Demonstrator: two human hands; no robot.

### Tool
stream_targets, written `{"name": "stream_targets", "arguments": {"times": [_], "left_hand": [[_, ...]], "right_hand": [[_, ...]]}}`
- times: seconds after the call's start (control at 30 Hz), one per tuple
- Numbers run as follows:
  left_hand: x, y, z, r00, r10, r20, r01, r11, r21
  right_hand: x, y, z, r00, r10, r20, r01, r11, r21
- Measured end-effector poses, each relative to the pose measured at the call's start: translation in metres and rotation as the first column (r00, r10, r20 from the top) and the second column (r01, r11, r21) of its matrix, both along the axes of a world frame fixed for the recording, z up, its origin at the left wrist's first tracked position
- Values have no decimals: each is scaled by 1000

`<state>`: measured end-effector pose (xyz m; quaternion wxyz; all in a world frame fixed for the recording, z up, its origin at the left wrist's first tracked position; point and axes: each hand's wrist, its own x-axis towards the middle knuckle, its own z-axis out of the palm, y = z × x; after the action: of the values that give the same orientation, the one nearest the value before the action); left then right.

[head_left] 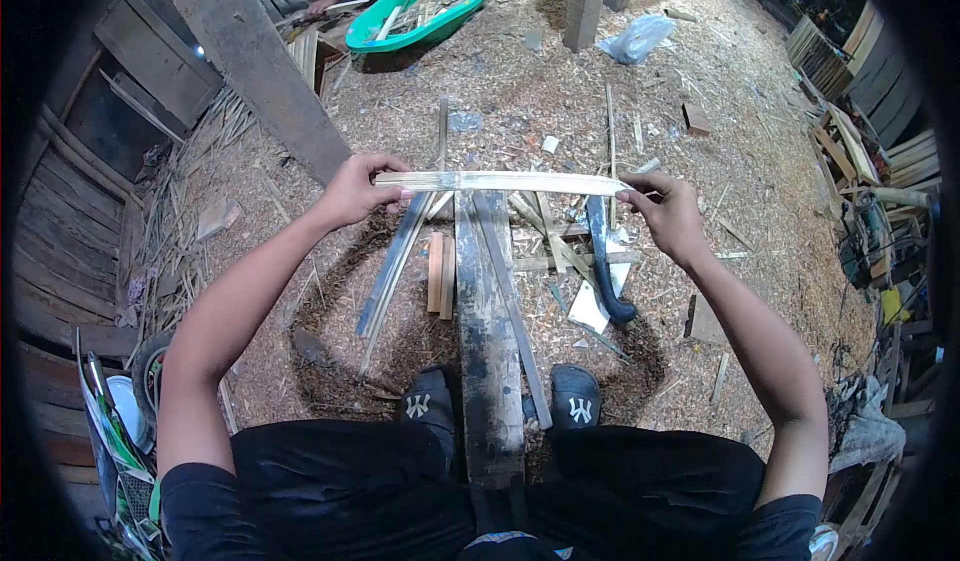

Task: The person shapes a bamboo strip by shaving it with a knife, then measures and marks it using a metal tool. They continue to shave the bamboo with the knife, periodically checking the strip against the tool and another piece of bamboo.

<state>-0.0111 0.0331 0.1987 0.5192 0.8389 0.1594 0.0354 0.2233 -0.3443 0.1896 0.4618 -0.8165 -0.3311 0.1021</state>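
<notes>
A pale flat strip of split bamboo or wood stretches level across the middle of the head view. My left hand pinches its left end between thumb and fingers. At the other end, my right hand grips the strip's tip the same way. Beneath it runs a worn, paint-stained plank between my legs, with a thin dark stick lying along it. Just below my right hand stands a dark curved handle. Several thin slats lean below my left hand.
Shavings cover the ground. A green basin of wood strips stands at the back, near another person's hand. A slanted post rises at left. A plastic bag lies beside an upright post; stacked wood lines the right.
</notes>
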Motion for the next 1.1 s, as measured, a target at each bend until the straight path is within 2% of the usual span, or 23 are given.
{"name": "stream_targets", "arguments": {"times": [0.07, 0.23, 0.33, 0.47, 0.6, 0.77, 0.83, 0.93, 1.1], "left_hand": [[0, 4, -4, 1000, -15, 5, 15, 999, -32], [-2, 6, -2, 977, 75, -201, -94, 992, -88], [-5, 10, -5, 977, 25, -210, -34, 999, -42], [-9, 13, -5, 974, 37, -223, -58, 994, -89], [-7, 12, -9, 974, 76, -213, -78, 997, -3], [-4, 14, -8, 971, 90, -220, -77, 995, 65], [-5, 16, -7, 967, 154, -204, -164, 986, -33], [-2, 15, -5, 970, 192, -150, -203, 977, -59], [-1, 17, -5, 970, 210, -126, -217, 975, -50]], "right_hand": [[-2, 1, 3, 1000, 1, 20, -1, 1000, 7], [5, 4, -8, 996, 1, 94, -2, 1000, 13], [5, 8, -9, 992, 11, 126, -13, 1000, 22], [-5, 13, 4, 983, 48, 178, -54, 998, 28], [-5, 16, 6, 958, 110, 266, -127, 991, 46], [-6, 18, 5, 971, 116, 208, -126, 991, 37], [-4, 19, 3, 976, 120, 179, -129, 991, 38], [-4, 21, 3, 963, 123, 238, -134, 990, 31], [-6, 24, 9, 987, 129, 100, -124, 991, -50]]}}
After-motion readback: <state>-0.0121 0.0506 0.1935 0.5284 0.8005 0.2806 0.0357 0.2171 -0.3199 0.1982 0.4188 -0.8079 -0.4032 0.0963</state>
